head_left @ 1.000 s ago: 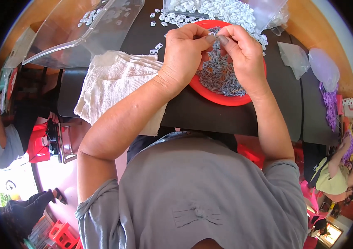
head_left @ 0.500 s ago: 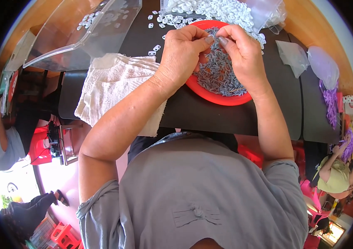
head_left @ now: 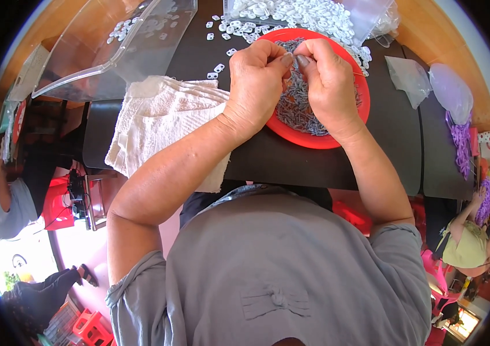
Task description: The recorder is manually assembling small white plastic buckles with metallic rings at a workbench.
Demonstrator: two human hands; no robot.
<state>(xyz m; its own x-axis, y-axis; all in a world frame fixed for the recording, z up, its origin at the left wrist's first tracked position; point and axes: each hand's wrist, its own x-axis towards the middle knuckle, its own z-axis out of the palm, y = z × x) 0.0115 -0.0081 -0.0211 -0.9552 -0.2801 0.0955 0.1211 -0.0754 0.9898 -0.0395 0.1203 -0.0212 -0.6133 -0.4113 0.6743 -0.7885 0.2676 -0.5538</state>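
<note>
Above a round red basin (head_left: 305, 142), my left hand (head_left: 254, 86) and my right hand (head_left: 329, 86) meet with their fingertips almost touching. Each hand is closed in a pinch of thumb and forefinger. Whatever sits between the fingertips is too small and too covered to name. Under them, a heap of small grey, slender, screw-like pieces (head_left: 298, 115) fills much of the basin. Just beyond its far rim lies a pile of small white plastic pieces with holes (head_left: 308, 12). A folded cream towel (head_left: 161, 127) lies beside my left forearm.
A clear plastic bin (head_left: 98, 72) lies tilted at the far left of the dark table (head_left: 392, 158). Two plastic bags, one flat (head_left: 407, 79) and one bulging (head_left: 451, 95), rest at the right, near purple strands (head_left: 459, 144). Other people sit at both sides.
My right hand has shifted slightly left and down, baring more of the basin's right rim. My left hand has turned a little and moved slightly. Both stay pinched.
</note>
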